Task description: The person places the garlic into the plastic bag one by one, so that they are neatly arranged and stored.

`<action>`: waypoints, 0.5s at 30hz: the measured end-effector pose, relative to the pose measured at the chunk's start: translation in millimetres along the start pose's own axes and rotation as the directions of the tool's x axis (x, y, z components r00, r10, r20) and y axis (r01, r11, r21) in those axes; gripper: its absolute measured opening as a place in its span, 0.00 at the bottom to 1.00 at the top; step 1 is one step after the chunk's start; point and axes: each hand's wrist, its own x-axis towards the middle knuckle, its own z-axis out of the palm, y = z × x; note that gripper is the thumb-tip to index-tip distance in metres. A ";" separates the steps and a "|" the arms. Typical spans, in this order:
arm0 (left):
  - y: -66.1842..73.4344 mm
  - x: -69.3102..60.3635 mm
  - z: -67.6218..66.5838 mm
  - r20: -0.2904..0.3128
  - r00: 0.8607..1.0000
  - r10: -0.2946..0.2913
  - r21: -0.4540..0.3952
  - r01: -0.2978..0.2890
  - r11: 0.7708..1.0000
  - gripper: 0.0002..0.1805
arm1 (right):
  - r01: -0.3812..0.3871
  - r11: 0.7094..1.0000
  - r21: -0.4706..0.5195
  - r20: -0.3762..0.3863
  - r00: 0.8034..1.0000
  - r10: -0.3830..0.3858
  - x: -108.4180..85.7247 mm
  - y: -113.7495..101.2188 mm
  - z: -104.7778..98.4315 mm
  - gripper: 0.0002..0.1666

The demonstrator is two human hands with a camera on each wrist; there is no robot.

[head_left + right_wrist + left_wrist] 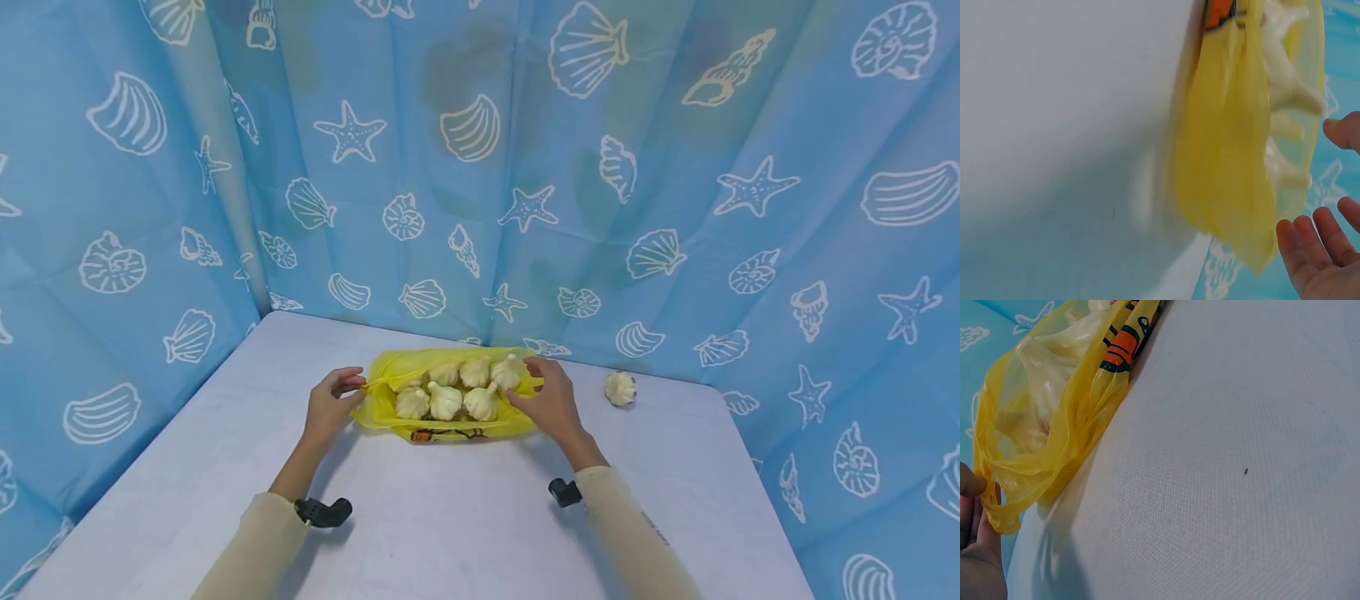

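Observation:
A yellow plastic bag lies on the table with its mouth spread wide, and several garlic bulbs sit inside it. My left hand pinches the bag's left end between thumb and fingers; the gathered plastic shows in the left wrist view. At the bag's right end is my right hand, its thumb and fingers apart. In the right wrist view the fingers are spread beside the yellow film, with nothing gripped. One single garlic bulb lies outside the bag, to the right of the right hand.
The table has a white cloth cover. Behind it and at both sides hangs a blue curtain with white shell and starfish prints. Each wrist wears a small black camera, such as the left camera.

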 end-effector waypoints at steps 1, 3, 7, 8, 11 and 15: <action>-0.1 0.4 0.2 -0.002 1.000 -0.002 0.001 0.002 1.000 0.22 | -0.005 1.000 -0.014 -0.010 1.000 0.005 1.1 2.4 -4.0 0.37; -0.1 0.9 0.2 -0.003 1.000 -0.006 0.008 0.006 1.000 0.22 | -0.021 0.999 -0.046 -0.027 0.999 0.020 3.5 7.6 -12.4 0.35; 0.1 1.8 0.1 -0.003 1.000 -0.005 0.015 0.005 1.000 0.22 | -0.072 0.995 -0.075 -0.075 0.995 0.067 8.4 14.7 -31.4 0.34; 0.5 1.7 0.0 -0.001 1.000 -0.001 0.019 0.001 1.000 0.22 | -0.091 0.993 -0.081 -0.085 0.993 0.084 9.7 16.7 -35.9 0.34; 1.4 1.3 -0.1 -0.005 1.000 -0.004 0.011 0.004 1.000 0.22 | -0.129 0.987 -0.092 -0.123 0.985 0.117 13.9 23.3 -49.2 0.34; 1.6 0.9 0.4 -0.005 1.000 -0.013 0.014 0.013 1.000 0.22 | -0.151 0.984 -0.094 -0.170 0.976 0.134 18.5 36.9 -66.9 0.33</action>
